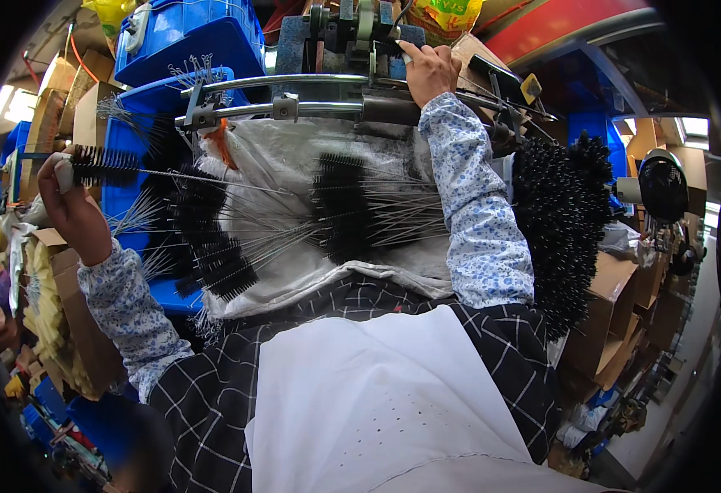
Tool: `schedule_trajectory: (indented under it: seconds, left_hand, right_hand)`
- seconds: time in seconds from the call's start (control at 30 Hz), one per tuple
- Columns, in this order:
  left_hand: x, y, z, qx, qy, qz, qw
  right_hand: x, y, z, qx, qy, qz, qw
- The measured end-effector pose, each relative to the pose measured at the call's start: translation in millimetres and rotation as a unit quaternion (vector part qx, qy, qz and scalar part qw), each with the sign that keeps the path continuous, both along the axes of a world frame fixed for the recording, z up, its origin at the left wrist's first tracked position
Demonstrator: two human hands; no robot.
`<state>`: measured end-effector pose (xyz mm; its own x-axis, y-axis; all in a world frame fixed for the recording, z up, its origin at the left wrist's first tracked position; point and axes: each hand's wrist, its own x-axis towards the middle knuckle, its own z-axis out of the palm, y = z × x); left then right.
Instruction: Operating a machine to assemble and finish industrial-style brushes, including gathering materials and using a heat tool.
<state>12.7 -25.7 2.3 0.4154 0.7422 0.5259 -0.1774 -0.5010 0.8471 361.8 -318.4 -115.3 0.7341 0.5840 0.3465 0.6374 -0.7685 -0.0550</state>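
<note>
Out at the left, my left hand is closed on a wire-stemmed brush, gripping it at the outer end of its black bristles. Its thin twisted stem points right across my lap. My right hand reaches up to the metal machine, fingers curled and pinched at its right side; what they hold there is hidden. Over the pale cloth on my lap lie more brushes of this kind, a bunch with black heads in the middle and another bunch at the left.
Two metal rails run crosswise between me and the machine. A blue bin with wire stems in it stands at the left. A big mass of black bristle brushes is right of my arm, with cardboard boxes beyond.
</note>
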Motion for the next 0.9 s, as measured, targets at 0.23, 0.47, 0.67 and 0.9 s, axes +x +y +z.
schedule_trajectory:
  seconds: [0.23,0.47,0.67,0.9]
  left_hand:
    - [9.3,-6.8,0.1,0.001,-0.011,-0.030,0.999]
    - [10.5,-8.7,6.0,-0.001,-0.029,-0.013,1.000]
    - [5.1,5.6,5.9,-0.023,-0.099,-0.008,0.995]
    - [-46.3,47.2,12.6,-0.024,-0.155,0.073,0.985]
  right_hand:
    - [21.4,9.4,-14.8,-0.038,0.056,-0.002,0.998]
    - [11.0,-22.9,-10.0,-0.017,0.054,-0.119,0.991]
    - [7.5,-18.0,-15.2,0.108,0.089,-0.081,0.987]
    - [0.0,-1.2,-18.3,0.111,0.099,-0.077,0.986]
